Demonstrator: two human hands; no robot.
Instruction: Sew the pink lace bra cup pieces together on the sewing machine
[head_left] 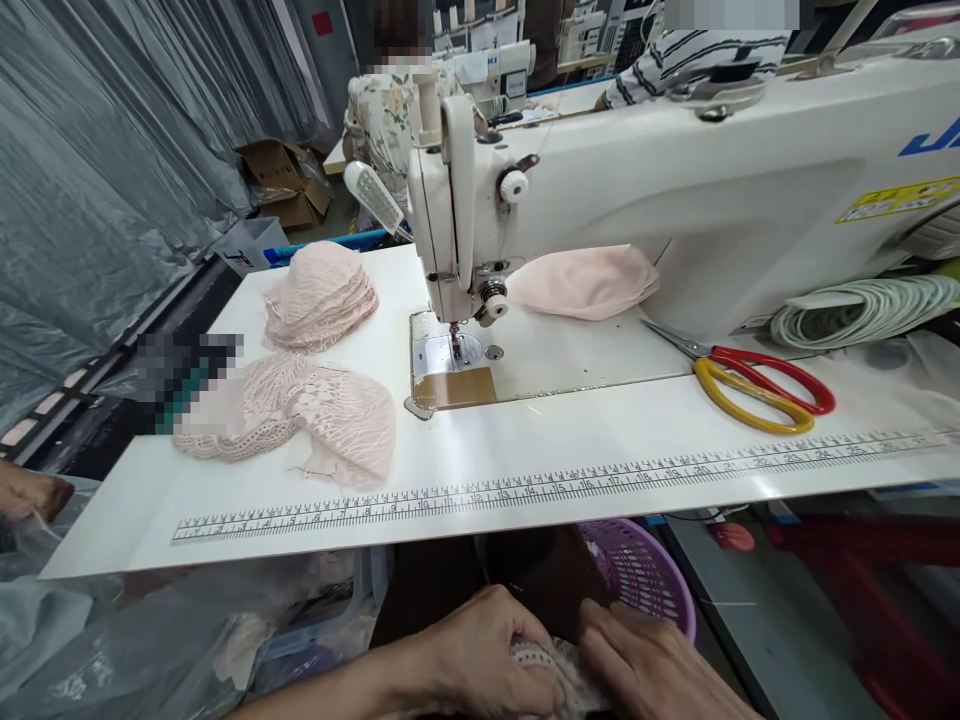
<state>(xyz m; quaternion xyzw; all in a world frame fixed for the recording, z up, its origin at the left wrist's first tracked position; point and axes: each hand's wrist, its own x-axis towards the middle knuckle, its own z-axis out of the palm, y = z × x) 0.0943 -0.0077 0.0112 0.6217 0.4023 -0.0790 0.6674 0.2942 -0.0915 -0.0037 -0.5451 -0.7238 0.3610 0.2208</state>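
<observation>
Below the table's front edge, over my lap, my left hand [491,650] is closed around a pale piece of lace fabric [571,680] with a dotted edge. Beside it, my right hand [652,655] has its fingers curled on the other side of the same piece. Much of the fabric is hidden by the hands and the picture's lower edge. On the white table lie a spread pink lace piece [345,420] and, behind it, a stack of pink lace cups [322,295]. A sewing machine [600,190] stands above, its needle area apart from both hands.
Red-and-yellow scissors [765,385] lie right of the needle. A pink cloth piece [589,283] rests under the machine arm, and a rolled pale strip [862,312] at far right. A printed ruler [525,490] runs along the front edge. Below stands a purple basket [652,570]. Other people sit behind.
</observation>
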